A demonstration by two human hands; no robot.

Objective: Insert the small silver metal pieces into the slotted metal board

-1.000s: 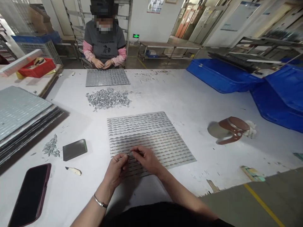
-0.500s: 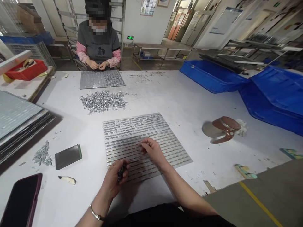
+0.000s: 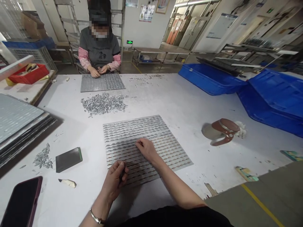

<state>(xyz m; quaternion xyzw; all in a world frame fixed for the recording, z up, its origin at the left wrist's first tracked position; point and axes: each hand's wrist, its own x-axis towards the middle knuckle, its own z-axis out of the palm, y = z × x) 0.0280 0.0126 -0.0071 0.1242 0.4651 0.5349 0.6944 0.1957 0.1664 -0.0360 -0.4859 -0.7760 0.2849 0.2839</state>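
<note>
White and scuffed, the worktable [image 3: 189,104] carries a perforated metal sheet [image 3: 132,132] lying flat straight ahead of me, a pile of small metal pieces [image 3: 103,103] beyond it and a co-worker [image 3: 99,50] at the far edge with a similar sheet. My right hand [image 3: 145,149] rests on the sheet's middle with the fingers pinched together, on what I cannot tell, while my left hand [image 3: 115,179] at the near edge is curled around a small dark tool [image 3: 121,177]. I judge the sheet thin, stiff and light, likely sharp-edged, best lifted by its borders with flat fingers.
</note>
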